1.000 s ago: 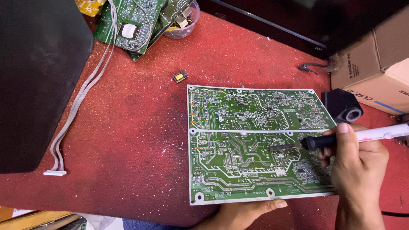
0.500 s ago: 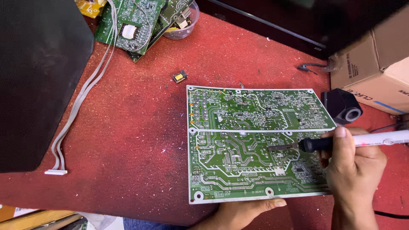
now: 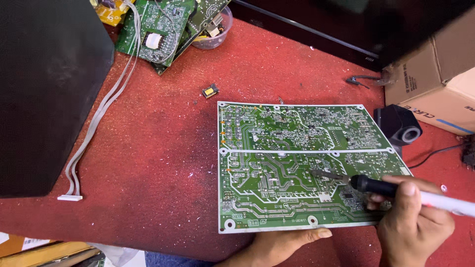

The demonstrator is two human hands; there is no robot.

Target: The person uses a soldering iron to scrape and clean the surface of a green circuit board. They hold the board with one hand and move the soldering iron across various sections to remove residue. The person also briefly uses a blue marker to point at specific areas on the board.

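- At the left edge of the bench (image 3: 148,163), which has a red cover, stands a big black box (image 3: 44,89); a flat grey cable (image 3: 94,123) with a white plug lies beside it.
- At the far left corner is a pile of green boards (image 3: 168,24) with a clear bowl, and a small loose part (image 3: 210,91) lies alone on the red cover.
- The circuit board (image 3: 297,163) lies flat, solder side up, near the front edge, right of the middle. I judge it light and stiff but fragile; it is better taken by its bare edges, not by the fine tracks.
- The left hand (image 3: 282,244) rests at the front edge of the board; its fingers are mostly hidden under it, so I cannot tell if the grip is clenched.
- The right hand (image 3: 413,225) is clenched around the soldering iron (image 3: 381,187), tip touching the board.
- A black stand (image 3: 398,126) and a cardboard box (image 3: 435,79) are at the right edge; the iron's handle is cut off there.
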